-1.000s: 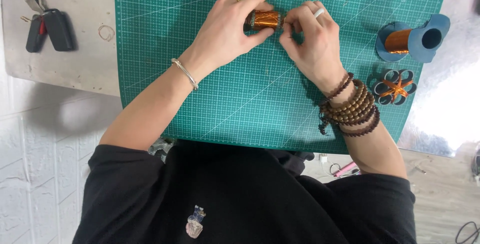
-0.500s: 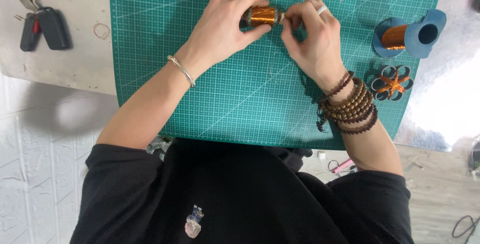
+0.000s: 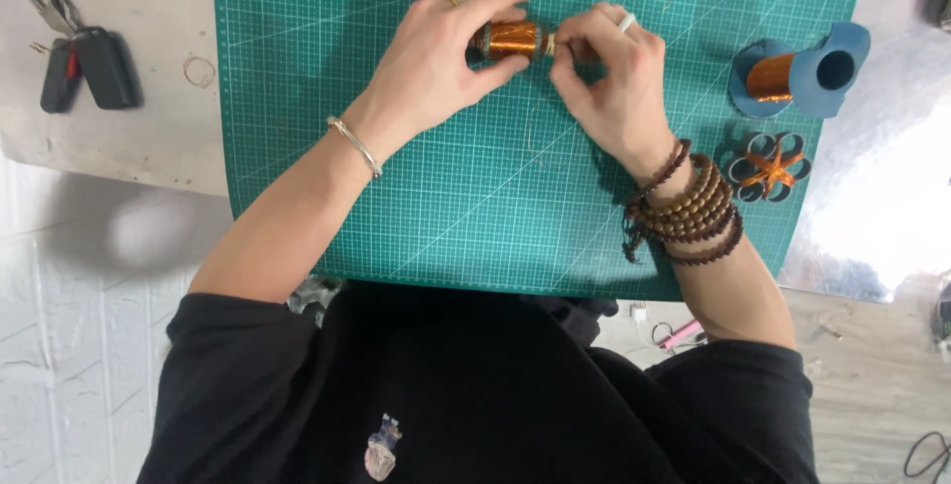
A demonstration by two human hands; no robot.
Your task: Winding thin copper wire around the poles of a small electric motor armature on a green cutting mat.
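Copper-wire coil (image 3: 513, 39) sits at twelve o'clock on our green cutting mat (image 3: 396, 197), lying on its side between both hands. We clamp our left hand (image 3: 436, 63) over its body, thumb and fingers curled around it, probably to keep it from rolling. Our right hand (image 3: 609, 78) pinches its end at three o'clock, fingertips closed there as if on fine wire. Out at two o'clock, a blue spool (image 3: 802, 73) of copper wire rests, above a small wire flower (image 3: 770, 169).
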